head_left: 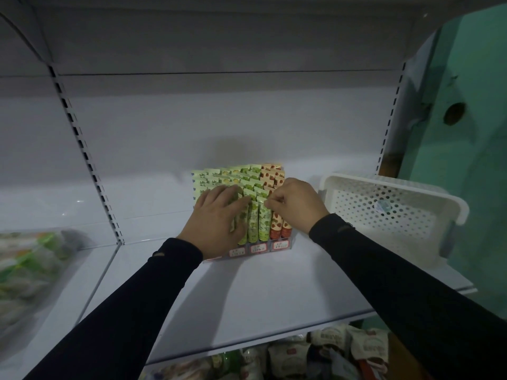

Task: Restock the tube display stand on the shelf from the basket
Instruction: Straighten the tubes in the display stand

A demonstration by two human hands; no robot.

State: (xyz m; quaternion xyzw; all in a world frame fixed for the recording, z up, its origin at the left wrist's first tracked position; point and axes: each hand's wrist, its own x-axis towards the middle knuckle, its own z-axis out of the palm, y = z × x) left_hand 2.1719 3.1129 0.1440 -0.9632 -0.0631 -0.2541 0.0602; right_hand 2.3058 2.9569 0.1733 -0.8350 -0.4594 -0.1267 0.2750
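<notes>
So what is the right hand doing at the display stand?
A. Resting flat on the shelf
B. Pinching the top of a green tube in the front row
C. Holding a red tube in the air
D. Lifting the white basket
B: the right hand pinches the top of a green tube standing in the display stand.

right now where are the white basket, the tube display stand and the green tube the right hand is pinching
white basket [395, 212]: head view, on its perforated near wall
tube display stand [258, 247]: head view, on its front label strip
green tube [264, 226]: head view, on its body below the right hand [295, 205]
</notes>
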